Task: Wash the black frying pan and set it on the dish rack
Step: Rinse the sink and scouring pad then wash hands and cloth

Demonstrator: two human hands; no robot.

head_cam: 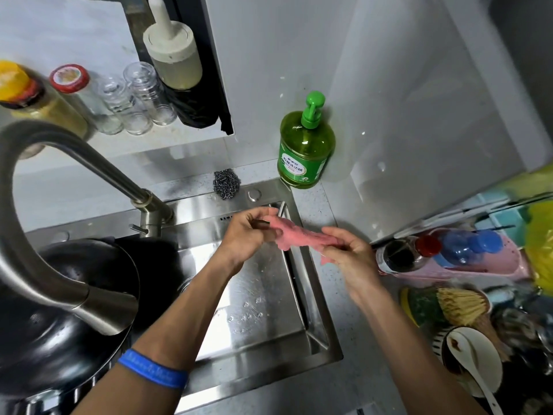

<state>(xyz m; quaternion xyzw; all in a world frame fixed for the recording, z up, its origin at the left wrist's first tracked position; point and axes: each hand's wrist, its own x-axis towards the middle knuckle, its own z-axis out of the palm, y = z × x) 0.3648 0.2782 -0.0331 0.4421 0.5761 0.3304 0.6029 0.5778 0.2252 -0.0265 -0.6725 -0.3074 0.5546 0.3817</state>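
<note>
The black frying pan [68,319] lies in the left part of the steel sink [257,319], partly hidden behind the curved faucet [51,223]. Over the sink's right rim both hands hold a pink cloth [296,235] stretched between them. My left hand [251,235] grips its left end and my right hand [350,253] grips its right end. Both hands are well to the right of the pan and do not touch it. A blue wristband sits on my left forearm.
A green pump bottle of dish soap [305,145] and a steel scourer [226,183] stand behind the sink. Jars and glasses line a shelf at upper left. The right counter holds a pink tray with bottles [449,256], a brush, a bowl with a spoon [469,357].
</note>
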